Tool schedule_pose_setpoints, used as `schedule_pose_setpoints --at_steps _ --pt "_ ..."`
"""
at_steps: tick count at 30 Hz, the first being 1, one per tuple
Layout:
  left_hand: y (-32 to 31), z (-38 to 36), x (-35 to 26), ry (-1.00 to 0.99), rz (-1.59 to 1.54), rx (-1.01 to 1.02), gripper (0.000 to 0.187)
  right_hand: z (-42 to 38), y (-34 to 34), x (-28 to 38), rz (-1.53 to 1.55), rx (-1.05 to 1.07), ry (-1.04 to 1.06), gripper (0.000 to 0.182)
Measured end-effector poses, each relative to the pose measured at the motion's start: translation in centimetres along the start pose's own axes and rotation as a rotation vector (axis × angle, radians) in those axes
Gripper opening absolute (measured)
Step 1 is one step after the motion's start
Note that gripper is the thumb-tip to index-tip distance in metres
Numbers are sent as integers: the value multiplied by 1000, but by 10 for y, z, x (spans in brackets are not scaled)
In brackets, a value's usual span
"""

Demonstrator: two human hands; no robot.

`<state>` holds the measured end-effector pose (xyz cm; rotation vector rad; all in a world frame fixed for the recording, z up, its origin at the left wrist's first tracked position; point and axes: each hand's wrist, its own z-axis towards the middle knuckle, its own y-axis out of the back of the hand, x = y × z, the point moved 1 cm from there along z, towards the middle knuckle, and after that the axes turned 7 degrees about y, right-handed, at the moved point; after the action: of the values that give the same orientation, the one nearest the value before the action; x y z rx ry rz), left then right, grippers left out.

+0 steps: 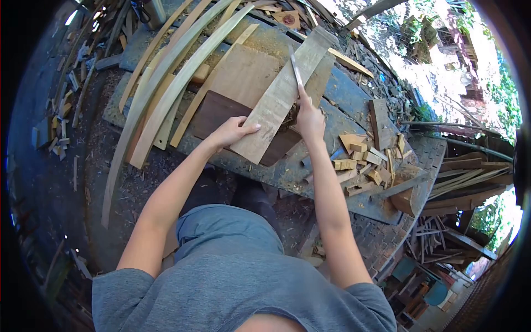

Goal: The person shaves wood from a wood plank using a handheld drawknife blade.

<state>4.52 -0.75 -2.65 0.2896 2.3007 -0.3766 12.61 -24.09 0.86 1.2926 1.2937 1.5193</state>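
My left hand point(230, 133) grips the left edge of a long pale wooden board point(287, 88), thumb on top, close to its near end. The board slants away from me across the bench, with darker boards point(221, 113) and a wide flat panel point(246, 74) below it. Wrapped round the near end of a long, thin metal tool point(295, 65), my right hand point(311, 119) is beside the board's right edge. The tool's narrow, light-coloured length points away from me and overlaps the board in this view; its exact kind is not clear.
Several long curved wooden strips point(166, 83) lie to the left, some overhanging the bench point(348, 88). Small wood offcuts point(368, 160) are heaped on the right, near a dark upright block point(380, 122). Wood scraps point(61, 116) litter the floor at left.
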Motion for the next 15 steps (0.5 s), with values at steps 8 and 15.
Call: schedule_pose_setpoints --at_steps 8,15 --pt "-23 -42 -50 -72 820 -544 61 -60 25 19 28 196 -17 53" --pt "-65 4 -41 -444 1154 -702 89 38 3 -21 -1 52 27 52"
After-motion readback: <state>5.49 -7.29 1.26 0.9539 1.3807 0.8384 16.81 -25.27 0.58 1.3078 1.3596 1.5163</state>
